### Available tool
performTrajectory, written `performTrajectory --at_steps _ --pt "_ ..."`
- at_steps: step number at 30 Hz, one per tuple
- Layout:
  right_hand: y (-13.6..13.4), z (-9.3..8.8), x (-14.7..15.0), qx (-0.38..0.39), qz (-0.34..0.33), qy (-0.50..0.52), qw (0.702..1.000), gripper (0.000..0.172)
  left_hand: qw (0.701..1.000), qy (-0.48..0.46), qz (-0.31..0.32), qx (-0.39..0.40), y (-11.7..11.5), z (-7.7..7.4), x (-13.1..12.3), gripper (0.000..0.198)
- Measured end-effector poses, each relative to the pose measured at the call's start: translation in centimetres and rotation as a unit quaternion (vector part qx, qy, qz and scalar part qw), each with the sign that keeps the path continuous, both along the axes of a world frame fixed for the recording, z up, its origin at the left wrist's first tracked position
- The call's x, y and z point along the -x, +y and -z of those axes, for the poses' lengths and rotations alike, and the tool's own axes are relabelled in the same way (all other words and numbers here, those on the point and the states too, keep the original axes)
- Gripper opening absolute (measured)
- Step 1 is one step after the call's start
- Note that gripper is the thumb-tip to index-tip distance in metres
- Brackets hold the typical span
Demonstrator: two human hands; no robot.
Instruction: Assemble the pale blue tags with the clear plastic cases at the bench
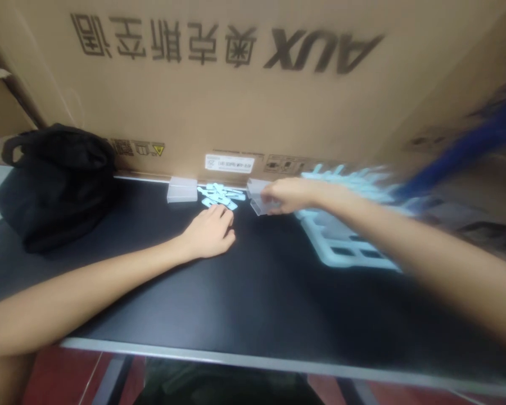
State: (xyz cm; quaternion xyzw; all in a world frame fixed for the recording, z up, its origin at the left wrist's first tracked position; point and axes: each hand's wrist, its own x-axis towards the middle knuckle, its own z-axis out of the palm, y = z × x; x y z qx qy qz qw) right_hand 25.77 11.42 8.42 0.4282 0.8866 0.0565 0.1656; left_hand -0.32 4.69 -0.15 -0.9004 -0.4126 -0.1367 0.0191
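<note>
My left hand [211,230] rests knuckles-up on the black table [244,292], its fingers curled at the near edge of a pile of small light-blue plastic pieces [221,195]. Whether it holds a piece is hidden. My right hand [289,194] is closed on a small clear plastic box [259,203] just right of the pile. A second clear plastic box [182,189] stands to the left of the pile. A light-blue plastic frame [341,225] lies under my right forearm.
A big cardboard box [253,84] with printed letters walls off the back of the table. A black bag [54,183] sits at the left. A blurred blue object [468,149] shows at the right. The table's metal front edge [253,360] is near me.
</note>
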Motion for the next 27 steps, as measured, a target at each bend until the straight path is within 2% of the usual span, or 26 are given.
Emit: performTrajectory --at_steps 4,7,10,12,14,15,16,17,18,20,23,25,27 --pt "1.6 1.5 0.2 -0.031 0.000 -0.008 0.999 0.030 1.000 0.000 0.000 0.004 -0.1 -0.1 0.0 0.016" --pt "2.1 1.3 0.1 -0.039 0.006 -0.014 0.999 0.033 1.000 0.001 0.001 0.006 -0.1 -0.1 0.0 0.016" --pt "-0.5 -0.3 -0.9 -0.066 0.019 0.042 0.997 0.039 1.000 -0.002 0.001 0.011 0.0 0.0 0.0 0.016" --pt "-4.0 -1.1 -2.4 -0.140 0.046 0.138 0.980 0.042 1.000 -0.004 0.001 0.011 0.0 0.0 0.0 0.016" --pt "-8.3 -0.8 -4.6 -0.262 0.103 0.249 0.927 0.044 1.000 -0.004 0.002 0.008 0.0 0.1 0.0 0.016" --pt "-10.3 -0.2 -5.9 -0.324 0.142 0.304 0.884 0.044 1.000 -0.004 0.002 0.007 0.0 0.1 0.0 0.016" --pt "-12.0 0.7 -7.1 -0.391 0.191 0.355 0.827 0.043 1.000 -0.004 0.002 0.006 -0.1 0.2 0.0 0.016" --pt "-13.5 1.9 -8.2 -0.435 0.243 0.395 0.772 0.042 1.000 -0.005 0.002 0.006 -0.1 0.2 0.0 0.016" --pt "-14.5 3.1 -9.2 -0.447 0.290 0.428 0.730 0.040 1.000 -0.006 0.003 0.006 -0.1 0.2 0.1 0.016" --pt "-15.5 5.5 -10.4 -0.350 0.363 0.459 0.731 0.036 1.000 -0.007 0.002 0.006 0.0 0.1 0.1 0.016" --pt "-14.9 7.5 -10.6 -0.179 0.390 0.428 0.795 0.039 1.000 -0.003 0.003 0.002 0.1 0.1 0.2 0.016" --pt "-13.9 7.9 -10.5 -0.131 0.389 0.361 0.837 0.047 1.000 0.001 0.004 -0.001 0.2 0.1 0.2 0.017" --pt "-12.7 8.2 -10.5 -0.124 0.419 0.295 0.849 0.057 1.000 0.004 0.004 -0.002 0.2 0.1 0.2 0.018"
